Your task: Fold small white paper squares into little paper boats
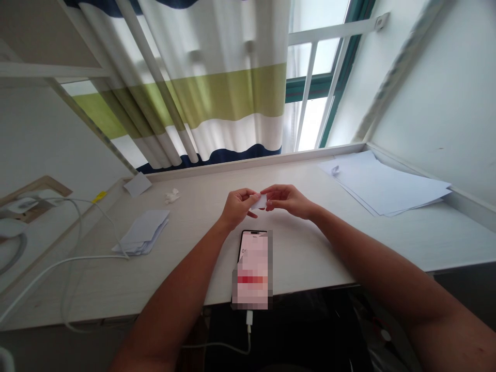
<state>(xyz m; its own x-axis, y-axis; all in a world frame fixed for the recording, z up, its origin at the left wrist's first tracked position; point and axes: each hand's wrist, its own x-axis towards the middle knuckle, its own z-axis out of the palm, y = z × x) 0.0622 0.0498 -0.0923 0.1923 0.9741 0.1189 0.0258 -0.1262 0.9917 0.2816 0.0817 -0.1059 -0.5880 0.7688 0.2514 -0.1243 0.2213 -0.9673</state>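
Small white paper slip (259,201) pinched between fingertips of left hand (240,206) and right hand (289,200), other fingers loosely curled, over desk (310,258). Just below, phone (251,268) with white cable (248,323). Paper stack (143,232) to left; loose sheets (387,186) to right.

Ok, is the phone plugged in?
Yes, it's plugged in: the white cable's plug meets the bottom edge of the phone, which lies on the desk.
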